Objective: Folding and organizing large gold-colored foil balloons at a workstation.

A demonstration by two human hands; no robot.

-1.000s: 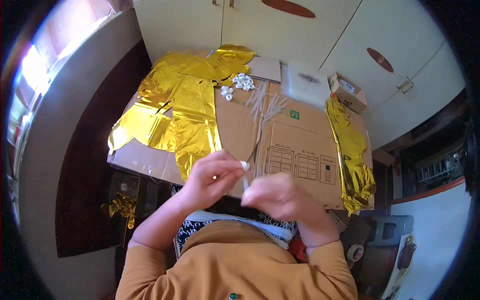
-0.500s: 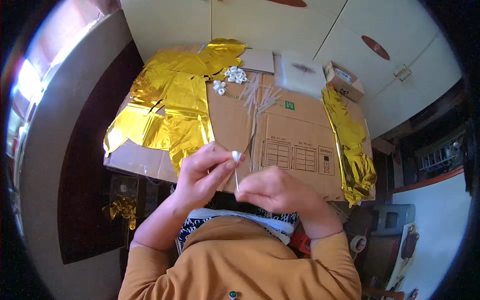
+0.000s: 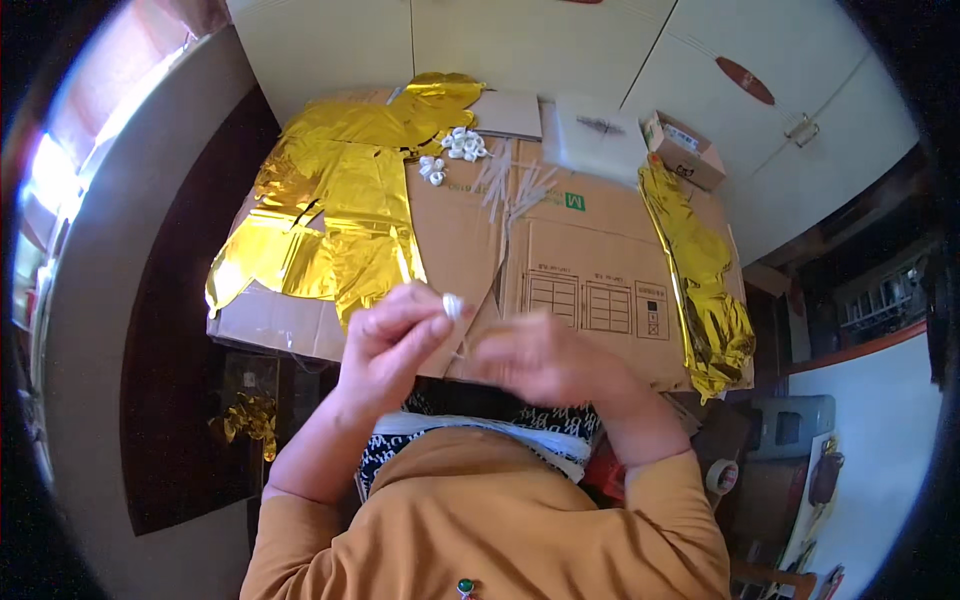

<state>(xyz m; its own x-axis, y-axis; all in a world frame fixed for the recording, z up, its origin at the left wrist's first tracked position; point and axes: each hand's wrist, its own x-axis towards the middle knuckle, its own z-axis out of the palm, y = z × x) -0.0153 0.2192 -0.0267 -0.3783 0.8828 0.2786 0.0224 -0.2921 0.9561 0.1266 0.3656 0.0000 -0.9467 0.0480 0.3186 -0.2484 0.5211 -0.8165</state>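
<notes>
My left hand (image 3: pixel 385 345) is closed in a pinch on a small white ribbon roll (image 3: pixel 453 306), held up over the near edge of the cardboard. From the roll a blurred white strand hangs down toward my right hand (image 3: pixel 535 358). That hand is smeared by motion, but its fingers look curled together at the end of the strand. Farther off on the cardboard lie several similar white rolls (image 3: pixel 465 145) in a heap, with a few more rolls (image 3: pixel 432 169) just nearer. Beside them loose thin whitish strips (image 3: pixel 515 188) are scattered.
Flattened cardboard (image 3: pixel 590 250) covers the work surface. Shiny gold foil (image 3: pixel 365 190) spreads over its left side, and another gold foil piece (image 3: pixel 700 280) lies along the right. At the back are a clear plastic sheet (image 3: pixel 595 135) and a small open box (image 3: pixel 685 150), against white cabinets (image 3: pixel 540 45).
Both hands have shifted slightly left with the roll. The white strand, straight and plain before, is now blurred, and my right hand has turned and moves quickly.
</notes>
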